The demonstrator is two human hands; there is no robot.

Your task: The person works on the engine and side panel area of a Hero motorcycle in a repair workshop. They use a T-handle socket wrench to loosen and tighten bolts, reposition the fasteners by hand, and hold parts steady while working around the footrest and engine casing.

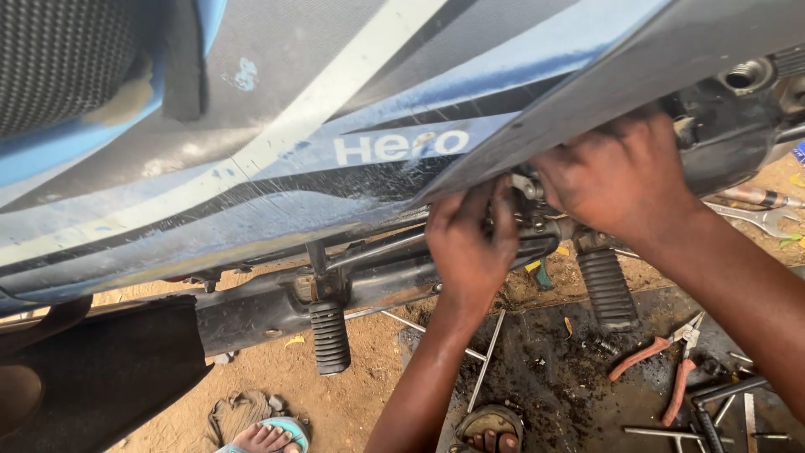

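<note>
Under the side panel (352, 168), my left hand (470, 243) pinches a fitting I can't make out. My right hand (620, 172) curls over the frame, its hold hidden; pliers (671, 361) lie near.

The left hand (470, 243) and right hand (616, 172) reach side by side under the lower edge of the blue and grey plastic motorcycle side panel (277, 168), which spreads above and to the left of the fingers (503, 205). Below the right hand hangs a ribbed black rubber footpeg (605, 289); a second ribbed black footpeg (330, 337) hangs well left of the fingers. Below and right of the fingers, orange-handled metal pliers (667, 365) lie on the dark oily ground mat (553, 386). Right of the fingers, beyond the right wrist, a silver metal spanner (759, 218) lies on the sandy ground (352, 394).
</note>
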